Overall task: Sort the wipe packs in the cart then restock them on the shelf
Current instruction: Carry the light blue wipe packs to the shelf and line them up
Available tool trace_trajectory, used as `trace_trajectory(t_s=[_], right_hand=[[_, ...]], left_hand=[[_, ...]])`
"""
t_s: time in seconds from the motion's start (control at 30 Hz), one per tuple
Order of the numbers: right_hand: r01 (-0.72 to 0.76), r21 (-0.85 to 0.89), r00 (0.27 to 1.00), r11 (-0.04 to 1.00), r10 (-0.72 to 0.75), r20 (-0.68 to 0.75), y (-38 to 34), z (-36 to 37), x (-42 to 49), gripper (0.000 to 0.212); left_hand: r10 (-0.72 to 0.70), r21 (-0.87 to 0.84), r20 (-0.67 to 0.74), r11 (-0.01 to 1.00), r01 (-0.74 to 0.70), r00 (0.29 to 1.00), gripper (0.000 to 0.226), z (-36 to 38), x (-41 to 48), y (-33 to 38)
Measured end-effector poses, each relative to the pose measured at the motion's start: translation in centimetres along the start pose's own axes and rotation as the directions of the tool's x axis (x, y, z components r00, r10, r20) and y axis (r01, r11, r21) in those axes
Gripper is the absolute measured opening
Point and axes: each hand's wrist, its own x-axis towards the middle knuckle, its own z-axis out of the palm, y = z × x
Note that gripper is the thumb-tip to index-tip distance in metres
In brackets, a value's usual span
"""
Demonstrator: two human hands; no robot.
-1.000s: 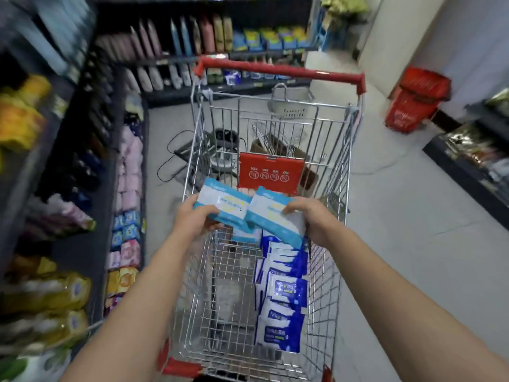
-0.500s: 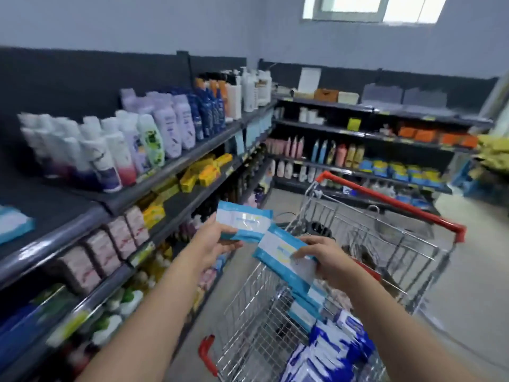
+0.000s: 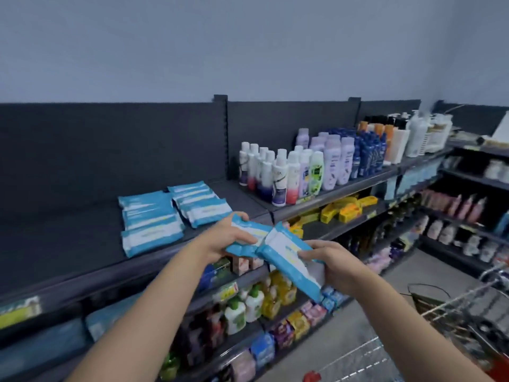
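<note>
**Left hand [image 3: 223, 241] and right hand [image 3: 333, 264] bringing wipe packs up to the shelf**

Both hands are gripping, each curled round its own light-blue pack. The left hand is holding the upper pack [image 3: 249, 234] near the centre of the frame. The right hand is pinching the lower pack [image 3: 286, 260] just below and to the right, and the two packs are touching or overlapping at their ends.

A second ago this pair was being held over the cart. Now the person is turning to face the top shelf [image 3: 68, 230], and the cart [image 3: 465, 296] is slipping off into the lower right corner.

The two packs are hanging in front of the shelf edge, not yet resting on it. Just beyond the left hand, centre left of the frame, the shelved packs [image 3: 154, 216] are lying flat in two rows. Bare dark shelf is showing to their left, and bottles [image 3: 289, 172] are standing to their right.

To my eye the sorting of this pair is finishing and the restocking is starting. The next move is looking like setting them down beside the ones already there.
</note>
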Motion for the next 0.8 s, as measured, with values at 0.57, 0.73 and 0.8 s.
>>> trace_trajectory(t_s=[0.57,0.73,0.8], right_hand=[[0.087,-0.011,0.996,0.996,-0.087,0.030,-7.3,6.4,23.2,0.026],[0.090,0.010,0.996,0.996,-0.090,-0.003,-7.5,6.9,27.7,0.027],[0.086,0.022,0.996,0.996,-0.085,-0.026,-6.9,7.6,29.6,0.026]], left_hand=[[0.142,0.555,-0.226,0.832,0.007,0.964,0.041,-17.6,12.8,-0.5],[0.087,0.888,-0.077,0.459,0.029,0.993,0.062,-16.7,13.3,0.3],[0.054,0.929,-0.096,0.364,0.070,0.994,0.075,-15.9,13.5,0.3]])
